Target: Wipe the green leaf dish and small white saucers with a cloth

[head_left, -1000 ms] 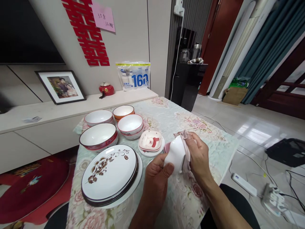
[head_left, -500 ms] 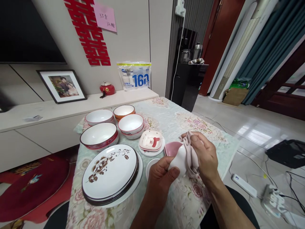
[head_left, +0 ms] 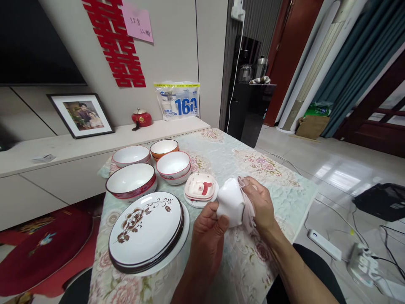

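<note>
A small white dish (head_left: 230, 202) with a smooth, angular outside is held up over the near right of the table. My left hand (head_left: 209, 226) pinches its left edge between thumb and fingers. Bunched in my right hand (head_left: 257, 202) is a pale pink cloth (head_left: 248, 211), pressed against the dish's right side. The dish's inside is turned away from me. Just behind and left, a small dish with a red-scarf figure (head_left: 200, 186) rests in a stack on a white saucer (head_left: 198, 204).
Left of my hands lies a stack of flower-patterned plates (head_left: 145, 228). Several stacked bowls (head_left: 174, 165) stand behind it. The floral tablecloth (head_left: 228, 152) stretches to the cabinet (head_left: 186, 125), which holds a photo frame (head_left: 80, 114), red jar (head_left: 141, 118) and printed plastic bag (head_left: 177, 101).
The white dish has turned and shows a broader outside face, with both hands shifted slightly left. The pink dish and the white rim near my left hand are now out of sight.
</note>
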Available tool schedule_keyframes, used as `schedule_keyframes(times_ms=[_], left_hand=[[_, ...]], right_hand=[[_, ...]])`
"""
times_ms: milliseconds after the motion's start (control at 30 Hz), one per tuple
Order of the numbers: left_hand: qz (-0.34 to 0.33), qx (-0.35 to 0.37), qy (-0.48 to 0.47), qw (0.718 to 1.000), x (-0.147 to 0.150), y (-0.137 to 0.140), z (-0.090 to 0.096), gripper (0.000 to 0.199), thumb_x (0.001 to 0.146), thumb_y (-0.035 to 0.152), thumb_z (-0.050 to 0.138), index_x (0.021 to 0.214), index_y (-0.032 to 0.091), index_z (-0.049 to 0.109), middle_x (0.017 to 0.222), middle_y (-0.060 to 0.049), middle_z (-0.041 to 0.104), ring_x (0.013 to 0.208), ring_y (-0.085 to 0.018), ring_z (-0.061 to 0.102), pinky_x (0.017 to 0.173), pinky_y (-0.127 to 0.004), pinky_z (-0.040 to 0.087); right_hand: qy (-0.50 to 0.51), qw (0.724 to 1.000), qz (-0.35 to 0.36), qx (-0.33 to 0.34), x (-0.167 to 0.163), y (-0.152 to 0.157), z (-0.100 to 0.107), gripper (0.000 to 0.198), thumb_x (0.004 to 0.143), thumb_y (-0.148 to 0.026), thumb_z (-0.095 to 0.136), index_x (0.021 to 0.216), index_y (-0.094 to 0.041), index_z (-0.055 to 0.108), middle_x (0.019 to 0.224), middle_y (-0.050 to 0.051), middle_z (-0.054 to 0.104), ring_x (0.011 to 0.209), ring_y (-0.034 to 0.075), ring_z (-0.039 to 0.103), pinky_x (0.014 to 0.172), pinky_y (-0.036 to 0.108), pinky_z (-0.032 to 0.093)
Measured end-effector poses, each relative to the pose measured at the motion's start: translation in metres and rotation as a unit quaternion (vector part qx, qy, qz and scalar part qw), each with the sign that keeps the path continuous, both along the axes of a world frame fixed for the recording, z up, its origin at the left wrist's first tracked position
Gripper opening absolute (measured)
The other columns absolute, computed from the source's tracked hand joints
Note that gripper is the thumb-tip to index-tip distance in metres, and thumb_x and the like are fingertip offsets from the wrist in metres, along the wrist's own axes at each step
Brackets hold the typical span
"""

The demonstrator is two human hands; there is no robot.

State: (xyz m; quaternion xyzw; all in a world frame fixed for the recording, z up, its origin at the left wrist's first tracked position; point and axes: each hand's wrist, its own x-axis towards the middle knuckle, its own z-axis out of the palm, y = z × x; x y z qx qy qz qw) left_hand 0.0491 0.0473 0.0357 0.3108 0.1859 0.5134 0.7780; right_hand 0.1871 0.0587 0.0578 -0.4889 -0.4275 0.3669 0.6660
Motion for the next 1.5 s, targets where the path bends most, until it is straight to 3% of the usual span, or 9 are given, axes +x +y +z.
schedule_keyframes(times_ms=[233,400,667,767,900,1033,1167,1300,1500], left_hand=[[-0.053,0.023,0.036,0.998,-0.008,0.002,0.007,0.023,0.078,0.032,0.081,0.090,0.016,0.071,0.080,-0.004,0.070,0.076,-0.016,0.059,0.075,-0.028,0.046],[-0.042,0.065,0.127,0.989,-0.010,0.000,0.006,0.028,0.085,0.041,0.073,0.087,0.013,0.071,0.074,-0.003,0.064,0.071,-0.015,0.052,0.066,-0.026,0.041],[0.062,0.066,0.106,0.990,-0.006,-0.004,0.005,0.026,0.078,0.041,0.079,0.089,0.018,0.078,0.079,-0.006,0.073,0.085,-0.025,0.065,0.082,-0.036,0.051],[0.069,0.040,0.045,0.996,-0.005,-0.003,0.010,0.028,0.075,0.039,0.082,0.095,0.020,0.079,0.091,-0.007,0.077,0.091,-0.025,0.067,0.086,-0.036,0.052],[0.021,0.005,0.029,0.999,-0.008,-0.002,0.010,0.028,0.077,0.035,0.081,0.100,0.020,0.079,0.088,-0.006,0.076,0.085,-0.020,0.067,0.082,-0.031,0.052],[-0.062,-0.027,0.069,0.995,-0.006,-0.004,0.006,0.017,0.075,0.028,0.082,0.083,0.015,0.077,0.071,-0.001,0.069,0.067,-0.012,0.059,0.068,-0.023,0.047],[-0.095,-0.027,0.054,0.994,0.001,-0.008,0.005,0.027,0.077,0.031,0.081,0.098,0.014,0.079,0.083,-0.006,0.075,0.076,-0.017,0.066,0.078,-0.031,0.052],[-0.023,-0.062,0.009,0.998,0.006,-0.008,0.007,0.035,0.072,0.031,0.084,0.102,0.014,0.079,0.098,-0.010,0.079,0.093,-0.027,0.072,0.090,-0.042,0.056],[0.099,-0.129,-0.032,0.986,-0.002,0.003,0.009,0.038,0.076,0.025,0.082,0.113,0.019,0.075,0.109,-0.009,0.078,0.102,-0.024,0.073,0.096,-0.035,0.056]], right_hand=[[-0.306,0.947,0.082,0.043,0.030,-0.010,0.015,0.021,0.095,-0.034,0.059,0.084,-0.019,0.070,0.074,-0.001,0.066,0.067,0.013,0.057,0.063,0.025,0.042],[-0.383,0.918,0.067,0.073,0.027,-0.013,0.016,0.019,0.095,-0.029,0.056,0.085,-0.020,0.070,0.075,-0.001,0.067,0.067,0.013,0.059,0.065,0.026,0.043],[-0.104,0.994,-0.041,-0.001,0.023,0.005,-0.003,0.031,0.090,-0.047,0.063,0.079,-0.019,0.069,0.072,0.001,0.067,0.065,0.016,0.058,0.060,0.027,0.043],[0.066,0.997,-0.042,-0.008,0.025,0.013,-0.008,0.031,0.080,-0.049,0.072,0.078,-0.019,0.070,0.074,0.002,0.070,0.066,0.017,0.061,0.059,0.027,0.047],[0.113,0.993,-0.040,-0.018,0.030,0.013,-0.005,0.029,0.076,-0.047,0.077,0.076,-0.019,0.069,0.068,0.000,0.069,0.060,0.015,0.060,0.057,0.025,0.046],[0.039,0.999,-0.023,-0.028,0.035,0.005,0.003,0.032,0.078,-0.047,0.077,0.073,-0.017,0.068,0.067,0.001,0.068,0.056,0.013,0.056,0.052,0.024,0.041],[-0.051,0.996,-0.074,-0.003,0.033,0.002,0.003,0.034,0.085,-0.051,0.069,0.076,-0.018,0.068,0.068,0.001,0.067,0.059,0.015,0.055,0.056,0.026,0.041],[-0.221,0.957,-0.175,0.064,0.016,0.000,-0.005,0.030,0.097,-0.044,0.052,0.096,-0.021,0.070,0.088,0.004,0.069,0.083,0.022,0.063,0.076,0.034,0.049],[-0.439,0.881,-0.095,0.148,-0.025,-0.008,-0.021,0.054,0.099,-0.033,0.044,0.152,-0.019,0.039,0.148,0.016,0.041,0.137,0.033,0.038,0.111,0.059,0.037]])
